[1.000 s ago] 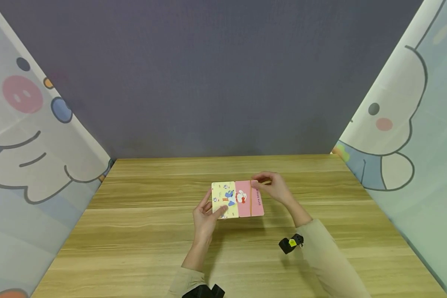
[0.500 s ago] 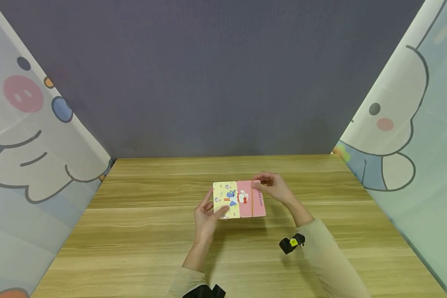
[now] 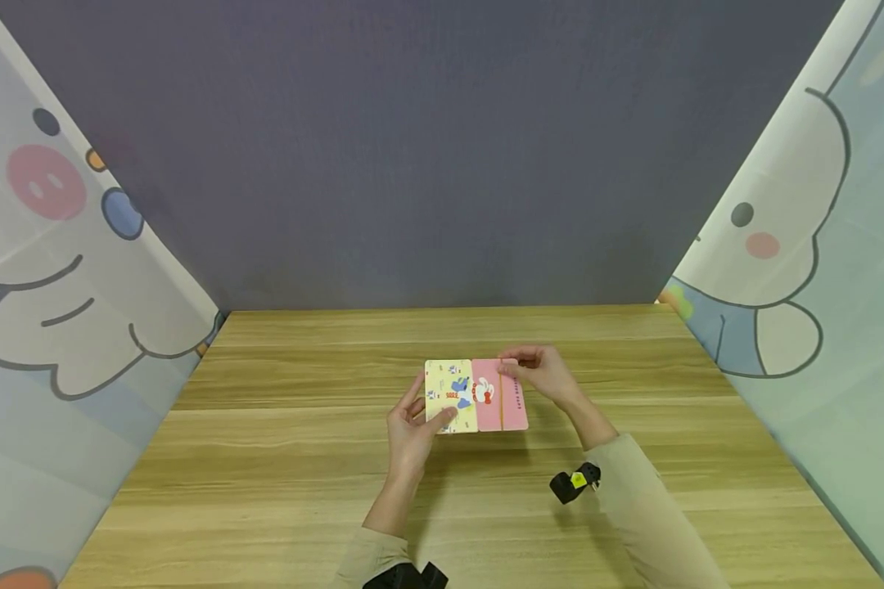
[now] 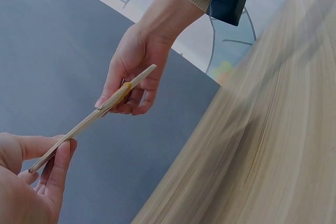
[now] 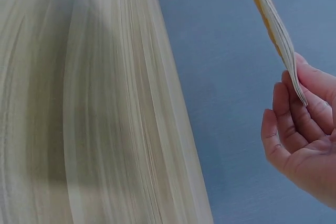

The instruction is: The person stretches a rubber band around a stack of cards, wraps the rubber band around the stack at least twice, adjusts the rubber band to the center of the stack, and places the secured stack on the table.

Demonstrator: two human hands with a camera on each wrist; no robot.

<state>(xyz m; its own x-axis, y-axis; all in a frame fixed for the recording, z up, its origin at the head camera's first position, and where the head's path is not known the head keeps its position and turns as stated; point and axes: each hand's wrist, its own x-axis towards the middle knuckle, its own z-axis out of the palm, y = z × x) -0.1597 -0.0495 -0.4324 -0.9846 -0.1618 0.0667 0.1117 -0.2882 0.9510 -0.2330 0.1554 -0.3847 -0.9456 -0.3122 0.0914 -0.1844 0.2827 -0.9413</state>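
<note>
Firstly, nearest, the left hand grips the yellow end of a notebook, thumb flat on the cover, fingers behind, closed to about the thickness of the pages. The notebook is held up off the counter, cover facing upward toward the wearer, a thin orange band across its pink end. The right hand pinches the upper edge of that end; whether the band itself is caught cannot be told. Handling, as judged: light, bendable, cover probably smooth, pages liable to crease, little risk of breakage. Advised hold: flat between thumb and fingers at the outer edges, clear of the band. Beyond the counter stands a grey panel.
</note>
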